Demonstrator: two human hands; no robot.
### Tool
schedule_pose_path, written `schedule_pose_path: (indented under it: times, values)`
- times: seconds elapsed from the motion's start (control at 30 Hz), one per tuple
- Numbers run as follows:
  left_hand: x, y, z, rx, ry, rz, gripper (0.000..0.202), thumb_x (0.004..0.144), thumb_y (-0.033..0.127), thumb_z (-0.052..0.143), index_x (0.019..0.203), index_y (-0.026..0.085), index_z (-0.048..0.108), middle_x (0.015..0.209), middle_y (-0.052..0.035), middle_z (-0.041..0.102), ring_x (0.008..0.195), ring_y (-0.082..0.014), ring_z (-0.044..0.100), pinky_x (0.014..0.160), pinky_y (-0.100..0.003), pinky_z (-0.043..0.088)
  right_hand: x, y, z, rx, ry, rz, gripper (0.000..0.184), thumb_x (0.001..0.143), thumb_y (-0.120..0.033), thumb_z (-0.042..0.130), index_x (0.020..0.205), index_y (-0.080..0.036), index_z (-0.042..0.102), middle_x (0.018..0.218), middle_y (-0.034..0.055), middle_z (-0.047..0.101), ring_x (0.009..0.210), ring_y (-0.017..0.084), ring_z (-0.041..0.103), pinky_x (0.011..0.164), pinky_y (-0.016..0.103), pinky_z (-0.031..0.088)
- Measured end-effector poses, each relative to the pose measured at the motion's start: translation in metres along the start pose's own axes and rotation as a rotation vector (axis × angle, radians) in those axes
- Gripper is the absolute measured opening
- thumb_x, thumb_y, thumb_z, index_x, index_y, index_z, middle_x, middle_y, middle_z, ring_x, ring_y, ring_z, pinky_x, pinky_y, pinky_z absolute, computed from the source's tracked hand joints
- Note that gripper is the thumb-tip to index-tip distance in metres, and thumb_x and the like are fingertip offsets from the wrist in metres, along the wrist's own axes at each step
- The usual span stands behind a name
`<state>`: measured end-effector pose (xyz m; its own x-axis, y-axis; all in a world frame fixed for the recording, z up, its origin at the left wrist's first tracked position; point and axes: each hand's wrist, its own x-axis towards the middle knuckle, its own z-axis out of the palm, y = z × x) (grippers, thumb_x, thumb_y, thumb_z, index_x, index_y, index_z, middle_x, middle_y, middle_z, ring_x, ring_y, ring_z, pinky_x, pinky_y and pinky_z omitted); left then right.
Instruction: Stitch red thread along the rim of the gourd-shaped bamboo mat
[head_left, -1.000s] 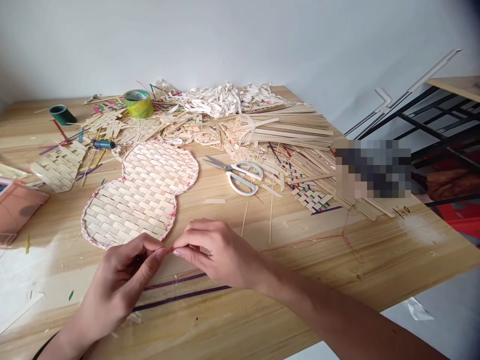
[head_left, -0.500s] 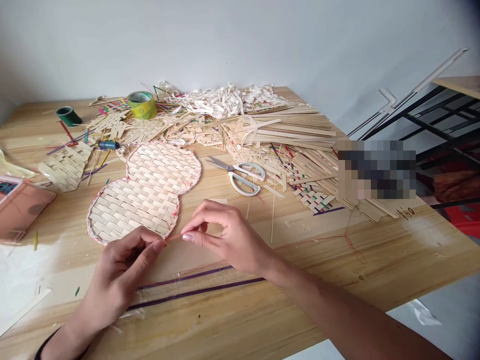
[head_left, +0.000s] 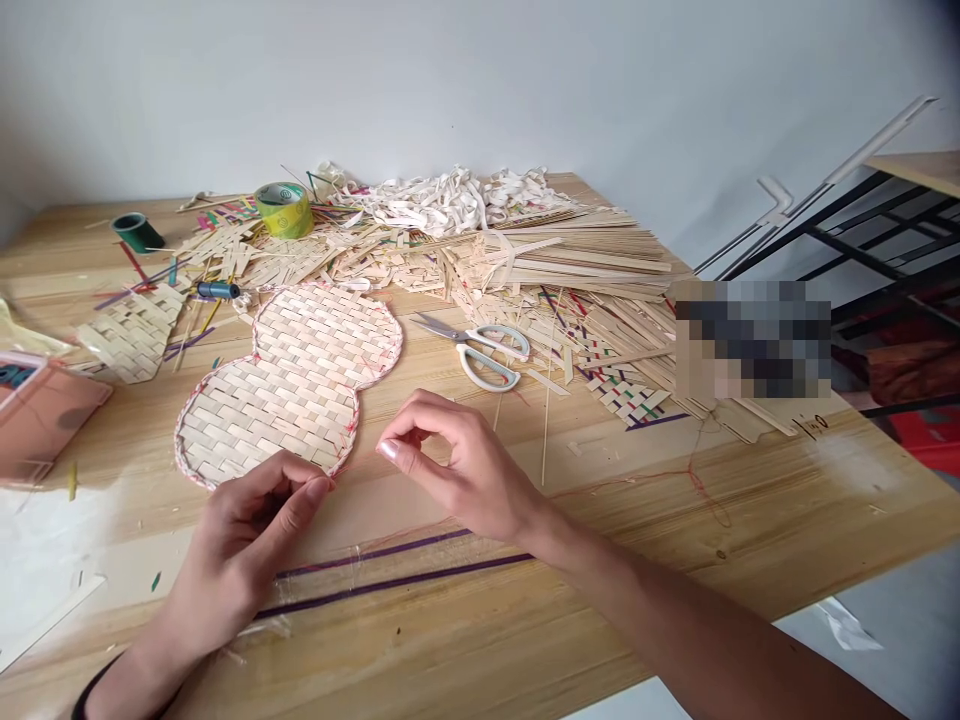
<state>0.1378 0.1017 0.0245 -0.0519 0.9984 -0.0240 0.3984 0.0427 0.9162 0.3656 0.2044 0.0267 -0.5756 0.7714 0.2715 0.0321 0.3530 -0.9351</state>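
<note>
My left hand [head_left: 255,540] is closed in a pinch on a thin red thread [head_left: 354,468] beside the lower edge of a woven piece. My right hand [head_left: 450,470] pinches the same thread a short way to the right, thumb and forefinger together. The woven bamboo piece [head_left: 281,410] lies flat, shaped like a figure eight, its rim bound in pink and white. Red stitches show along its right edge. Scissors [head_left: 484,350] with white handles lie open just beyond my right hand.
Behind lie a heap of bamboo strips [head_left: 570,265], white ribbon [head_left: 450,200], a tape roll [head_left: 283,212] and a green spool [head_left: 137,233]. A pink box [head_left: 64,425] stands at left. Purple strips [head_left: 405,578] cross the near table. Loose red thread [head_left: 697,480] lies at right.
My right hand has moved slightly right and up, away from my left hand, and the gap between the fingertips has widened. My left hand and the woven piece have stayed about still.
</note>
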Motion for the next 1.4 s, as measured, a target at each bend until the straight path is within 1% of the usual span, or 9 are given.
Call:
schedule_pose_path:
  times: [0.43, 0.57, 0.7, 0.77, 0.87, 1.03, 1.1, 1.23, 1.4]
  values:
    - [0.005, -0.007, -0.006, 0.198, 0.078, 0.013, 0.031, 0.106, 0.049, 0.059, 0.098, 0.022, 0.07, 0.081, 0.0009, 0.065, 0.075, -0.0166, 0.057, 0.065, -0.027, 0.042, 0.008, 0.011, -0.014, 0.073, 0.4, 0.136, 0.021, 0.098, -0.031, 0.065, 0.082, -0.02, 0.058, 0.076, -0.0025, 0.057, 0.068, 0.013, 0.052, 0.065, 0.027, 0.043]
    - [0.009, -0.004, -0.005, 0.381, 0.256, 0.217, 0.03, 0.105, 0.039, 0.06, 0.13, 0.024, 0.066, 0.126, -0.0068, 0.065, 0.115, -0.0244, 0.06, 0.096, -0.034, 0.047, 0.006, 0.007, -0.01, -0.025, 0.331, 0.029, 0.019, 0.099, -0.027, 0.065, 0.083, -0.018, 0.063, 0.08, -0.0006, 0.06, 0.075, 0.014, 0.056, 0.07, 0.027, 0.046]
    - [0.004, 0.003, -0.004, 0.509, 0.404, 0.502, 0.026, 0.1, 0.021, 0.064, 0.126, 0.022, 0.068, 0.117, -0.008, 0.062, 0.113, -0.0247, 0.061, 0.099, -0.037, 0.047, -0.001, 0.005, 0.002, -0.147, 0.21, -0.115, 0.017, 0.1, -0.016, 0.063, 0.083, -0.017, 0.065, 0.082, -0.0001, 0.06, 0.074, 0.012, 0.057, 0.069, 0.025, 0.046]
    - [-0.002, 0.007, -0.003, 0.476, 0.294, 0.582, 0.023, 0.099, 0.014, 0.062, 0.119, 0.022, 0.071, 0.107, -0.0057, 0.064, 0.102, -0.0208, 0.065, 0.091, -0.032, 0.051, -0.004, 0.005, 0.007, -0.171, 0.178, -0.142, 0.017, 0.099, -0.012, 0.063, 0.083, -0.016, 0.064, 0.081, -0.0002, 0.059, 0.072, 0.012, 0.056, 0.067, 0.024, 0.045]
    - [-0.01, 0.01, 0.001, 0.348, -0.013, 0.591, 0.027, 0.101, 0.011, 0.056, 0.119, 0.023, 0.072, 0.101, -0.0035, 0.071, 0.092, -0.0169, 0.07, 0.082, -0.025, 0.054, -0.006, 0.005, 0.01, -0.175, 0.151, -0.15, 0.015, 0.099, -0.01, 0.062, 0.085, -0.016, 0.065, 0.082, 0.0, 0.059, 0.072, 0.012, 0.056, 0.066, 0.023, 0.045]
    - [-0.01, 0.019, 0.011, 0.16, -0.259, 0.434, 0.024, 0.104, 0.017, 0.055, 0.112, 0.024, 0.077, 0.093, -0.0029, 0.078, 0.081, -0.0151, 0.074, 0.073, -0.02, 0.056, -0.007, 0.002, 0.011, -0.189, 0.151, -0.173, 0.015, 0.099, -0.01, 0.061, 0.086, -0.016, 0.065, 0.083, 0.0006, 0.06, 0.073, 0.012, 0.057, 0.067, 0.023, 0.046]
    - [-0.008, 0.02, 0.014, 0.084, -0.254, 0.278, 0.026, 0.108, 0.027, 0.053, 0.099, 0.022, 0.077, 0.079, -0.0023, 0.074, 0.069, -0.0144, 0.069, 0.064, -0.019, 0.053, -0.009, 0.0, 0.013, -0.204, 0.138, -0.212, 0.016, 0.101, -0.01, 0.06, 0.087, -0.015, 0.066, 0.082, 0.0009, 0.06, 0.074, 0.012, 0.057, 0.067, 0.023, 0.046]
    - [-0.004, 0.016, 0.016, -0.087, -0.222, -0.015, 0.053, 0.109, 0.051, 0.048, 0.073, 0.019, 0.071, 0.065, -0.0032, 0.066, 0.054, -0.0133, 0.058, 0.053, -0.021, 0.048, -0.014, -0.004, 0.019, -0.255, 0.073, -0.329, 0.014, 0.101, -0.009, 0.062, 0.09, -0.015, 0.068, 0.083, 0.0019, 0.062, 0.072, 0.012, 0.057, 0.065, 0.023, 0.046]
    - [-0.003, 0.005, 0.017, -0.351, -0.243, -0.187, 0.047, 0.104, 0.056, 0.061, 0.078, 0.018, 0.074, 0.061, -0.0027, 0.066, 0.05, -0.0114, 0.056, 0.048, -0.019, 0.045, -0.016, -0.001, 0.025, -0.308, 0.052, -0.456, 0.018, 0.102, -0.009, 0.063, 0.085, -0.016, 0.067, 0.081, 0.0014, 0.065, 0.069, 0.011, 0.057, 0.065, 0.024, 0.047]
